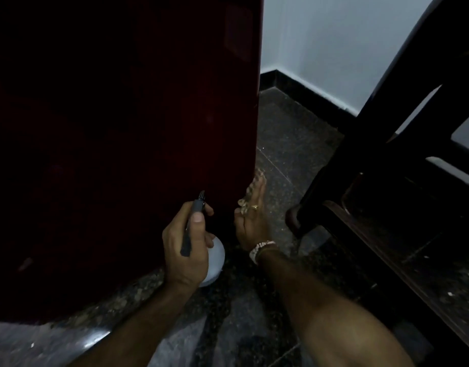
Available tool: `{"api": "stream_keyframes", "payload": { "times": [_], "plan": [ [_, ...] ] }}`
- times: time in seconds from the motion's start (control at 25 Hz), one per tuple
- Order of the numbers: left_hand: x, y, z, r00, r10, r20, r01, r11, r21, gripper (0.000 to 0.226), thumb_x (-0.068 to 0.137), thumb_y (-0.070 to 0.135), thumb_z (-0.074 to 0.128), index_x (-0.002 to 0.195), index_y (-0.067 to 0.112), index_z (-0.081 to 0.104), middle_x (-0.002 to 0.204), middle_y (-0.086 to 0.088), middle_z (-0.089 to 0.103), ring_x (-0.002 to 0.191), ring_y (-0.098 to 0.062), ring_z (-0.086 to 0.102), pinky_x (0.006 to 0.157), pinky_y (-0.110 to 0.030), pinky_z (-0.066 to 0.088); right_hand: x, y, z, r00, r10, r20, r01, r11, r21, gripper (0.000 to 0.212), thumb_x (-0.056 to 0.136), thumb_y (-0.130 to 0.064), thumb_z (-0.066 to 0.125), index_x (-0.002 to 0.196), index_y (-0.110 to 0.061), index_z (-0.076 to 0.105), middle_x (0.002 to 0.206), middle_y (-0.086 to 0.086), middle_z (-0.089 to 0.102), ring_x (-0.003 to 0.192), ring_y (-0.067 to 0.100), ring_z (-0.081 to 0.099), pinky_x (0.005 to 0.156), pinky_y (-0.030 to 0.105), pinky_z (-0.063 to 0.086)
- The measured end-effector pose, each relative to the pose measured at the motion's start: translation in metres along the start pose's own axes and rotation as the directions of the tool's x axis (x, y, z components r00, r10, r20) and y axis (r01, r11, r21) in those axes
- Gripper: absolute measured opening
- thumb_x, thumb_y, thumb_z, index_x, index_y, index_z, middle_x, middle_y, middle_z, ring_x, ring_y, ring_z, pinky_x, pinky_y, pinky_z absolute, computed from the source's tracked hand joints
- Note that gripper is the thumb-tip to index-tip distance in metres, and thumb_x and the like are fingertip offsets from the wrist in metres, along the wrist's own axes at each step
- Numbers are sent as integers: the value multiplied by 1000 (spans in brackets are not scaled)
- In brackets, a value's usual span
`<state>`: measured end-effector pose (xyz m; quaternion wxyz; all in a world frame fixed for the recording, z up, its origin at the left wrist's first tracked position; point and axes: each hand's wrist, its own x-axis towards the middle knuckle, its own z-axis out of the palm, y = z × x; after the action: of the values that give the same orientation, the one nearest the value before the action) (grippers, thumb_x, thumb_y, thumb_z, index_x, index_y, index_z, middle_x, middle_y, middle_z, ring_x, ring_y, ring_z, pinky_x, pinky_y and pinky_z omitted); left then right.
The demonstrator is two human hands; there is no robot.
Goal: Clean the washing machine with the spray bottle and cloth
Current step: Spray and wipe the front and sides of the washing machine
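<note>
The washing machine [117, 144] is a dark red cabinet filling the left of the head view, very dimly lit. My left hand [185, 245] grips a spray bottle [215, 260] with a white body and a dark nozzle [199, 202] aimed at the machine's lower right corner. My right hand [252, 221] is pressed flat against the machine's right edge near the floor, with a light patterned cloth [254, 189] under its fingers. A ring and a beaded bracelet are on that hand.
A dark wooden chair [387, 168] stands close on the right, its leg near my right wrist. The floor [289, 144] is dark speckled stone. A white wall [334, 43] with a black skirting runs behind.
</note>
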<state>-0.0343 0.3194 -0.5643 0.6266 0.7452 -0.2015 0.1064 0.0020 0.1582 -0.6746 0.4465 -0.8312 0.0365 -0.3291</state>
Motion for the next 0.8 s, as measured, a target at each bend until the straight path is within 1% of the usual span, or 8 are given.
{"api": "stream_keyframes", "payload": {
  "times": [0.16, 0.28, 0.32, 0.36, 0.4, 0.48, 0.64, 0.8],
  "plan": [
    [-12, -8, -19, 999, 21, -37, -20, 1000, 19, 43, 104, 59, 40, 99, 22, 63, 66, -12, 61, 53, -18, 60, 57, -32, 54, -22, -28, 43, 801, 577, -157, -483, 779, 399, 77, 90, -29, 32, 157, -32, -5, 168, -10, -7, 156, 16, 5, 127, 46, 12],
    [-20, -3, -47, 998, 14, -56, -12, 1000, 22, 45, 104, 62, 39, 98, 25, 63, 59, -10, 57, 52, -17, 60, 59, -22, 52, -22, -45, 67, 573, 815, -84, -636, 507, 582, 69, 97, -20, 38, 161, -20, 10, 163, -1, 8, 155, 27, 9, 125, 56, 13],
    [-23, -1, -58, 998, 14, -67, -12, 999, 31, 48, 104, 63, 38, 97, 23, 64, 59, -9, 57, 51, -16, 60, 59, -19, 51, -23, -49, 76, 530, 847, -44, -635, 431, 641, 69, 100, -15, 39, 161, -11, 7, 151, -9, 15, 148, 23, 20, 123, 58, 19],
    [-26, 1, -70, 997, 16, -80, -12, 999, 42, 52, 104, 63, 36, 97, 20, 64, 62, -7, 58, 50, -16, 60, 59, -18, 50, -23, -61, 82, 495, 869, -12, -611, 357, 707, 38, 101, -14, 39, 139, -14, 40, 129, -15, 25, 130, 19, 36, 117, 55, 32],
    [-30, 3, -83, 995, 20, -93, -15, 999, 48, 58, 104, 65, 36, 96, 16, 65, 66, -5, 59, 50, -16, 60, 59, -16, 50, -25, -70, 91, 446, 892, 71, -590, 234, 773, 6, 101, -16, 40, 103, -20, 36, 104, -17, 31, 105, 19, 47, 101, 49, 47],
    [-41, 4, -108, 992, 21, -124, -13, 998, 66, 66, 103, 69, 35, 97, 11, 64, 64, -6, 60, 49, -14, 59, 59, -15, 49, -33, -96, 109, 328, 913, 242, -593, -1, 805, 32, 102, -25, 39, 70, -17, 40, 62, -10, 37, 63, 19, 42, 66, 35, 42],
    [-69, -2, -169, 977, 2, -213, 28, 990, 136, 39, 105, 50, 38, 96, 22, 64, 65, -13, 62, 47, -15, 59, 57, -16, 49, -63, -159, 155, 248, 852, 462, -584, -248, 773, 36, 102, -34, 34, 70, -20, 41, 69, 1, 42, 60, 20, 41, 65, 30, 37],
    [-99, -11, -226, 946, -52, -321, 117, 975, 188, 33, 103, 42, 36, 96, 26, 64, 65, -18, 62, 46, -14, 57, 54, -18, 48, -90, -208, 194, 190, 799, 571, -633, -345, 693, 44, 102, -38, 31, 64, -18, 42, 60, 7, 44, 50, 23, 45, 55, 28, 37]
  ]
}}
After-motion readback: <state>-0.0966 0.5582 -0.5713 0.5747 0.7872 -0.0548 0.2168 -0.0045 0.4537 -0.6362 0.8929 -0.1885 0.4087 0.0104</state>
